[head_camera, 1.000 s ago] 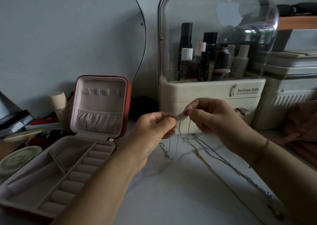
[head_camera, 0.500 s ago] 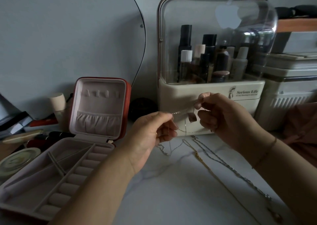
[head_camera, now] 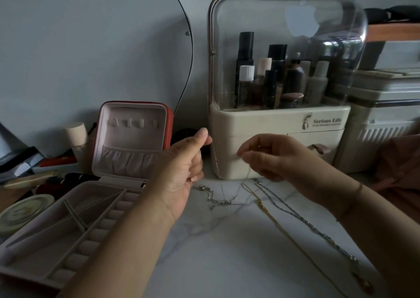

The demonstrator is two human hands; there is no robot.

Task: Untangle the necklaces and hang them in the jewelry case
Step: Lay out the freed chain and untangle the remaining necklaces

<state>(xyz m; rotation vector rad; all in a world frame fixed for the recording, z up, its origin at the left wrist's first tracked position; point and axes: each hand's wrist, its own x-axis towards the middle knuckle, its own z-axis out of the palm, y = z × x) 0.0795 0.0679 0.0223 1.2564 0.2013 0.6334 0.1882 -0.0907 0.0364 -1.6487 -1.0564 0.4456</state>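
Head view: left hand (head_camera: 185,161) and right hand (head_camera: 275,156) each pinched a thin necklace (head_camera: 249,172), held apart above the marble table (head_camera: 227,256), beside the open jewelry case (head_camera: 134,143).

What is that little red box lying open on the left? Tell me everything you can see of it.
The jewelry case is small, squarish, red outside, lined in pale pink velvet-like fabric. It lies open on the marble-look table, lid upright. The lid bears a row of small hook tabs above a gathered pocket; nothing hangs there. The base has long divided compartments and a column of ring rolls. The left forearm crosses in front of its right side; contact cannot be told.
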